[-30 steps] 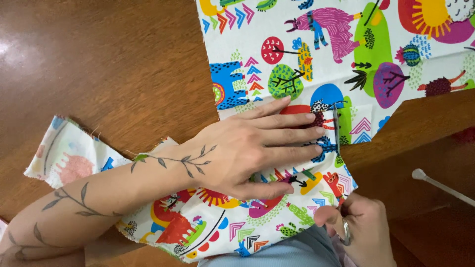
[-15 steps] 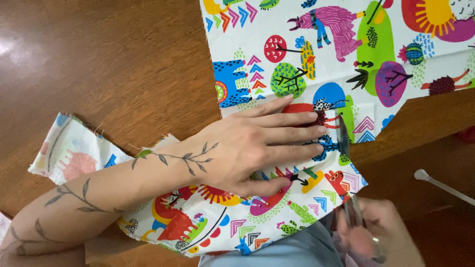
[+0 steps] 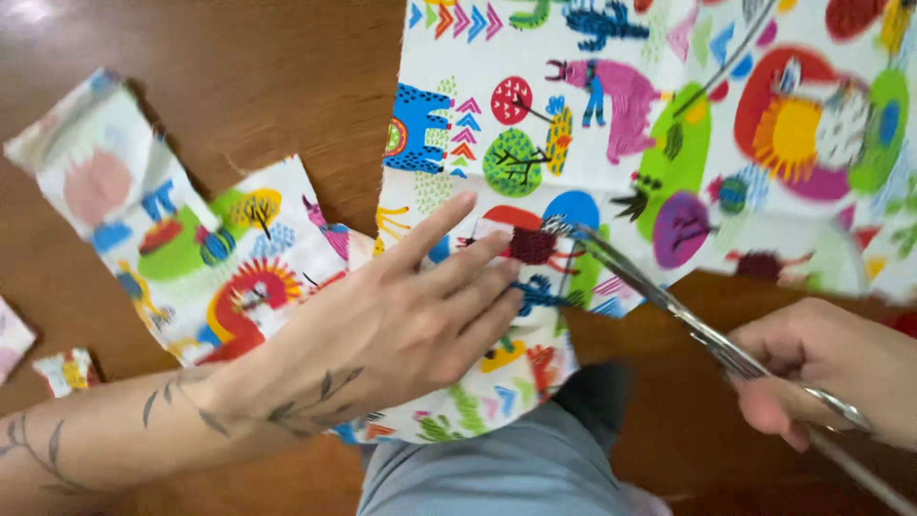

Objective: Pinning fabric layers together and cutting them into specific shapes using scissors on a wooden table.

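A white cloth printed with bright animals, trees and suns lies spread over a brown wooden table. My left hand presses flat on the cloth's near edge, fingers spread toward the right. My right hand grips metal scissors, whose blades point up and left and meet the cloth just right of my left fingertips. A narrower strip of the same cloth trails off to the left under my forearm.
Small cloth scraps lie near the table's left edge. My grey-trousered lap shows below the table edge. Bare wood fills the upper left.
My right hand has come up from below the table edge holding the scissors, and the blades now reach the cloth. The view has shifted closer and to the right. My left hand stays pressed down.
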